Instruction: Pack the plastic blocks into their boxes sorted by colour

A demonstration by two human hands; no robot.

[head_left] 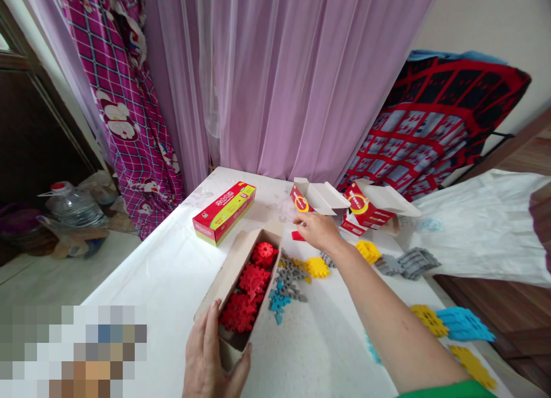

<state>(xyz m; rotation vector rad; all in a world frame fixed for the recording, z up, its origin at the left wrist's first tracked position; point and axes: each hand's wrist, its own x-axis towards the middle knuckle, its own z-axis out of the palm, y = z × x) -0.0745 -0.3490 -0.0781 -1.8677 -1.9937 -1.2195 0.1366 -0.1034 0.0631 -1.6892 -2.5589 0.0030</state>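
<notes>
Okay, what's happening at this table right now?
A person's left hand grips the near end of an open cardboard box filled with red pieces. The right hand reaches across the white table to a loose red piece beside two opened red boxes. Around them lie yellow, grey and blue pieces.

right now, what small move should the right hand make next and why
Probably pinch the small red plastic piece by the right hand and lift it: the open cardboard box gripped by the left hand holds only red snowflake pieces.
</notes>
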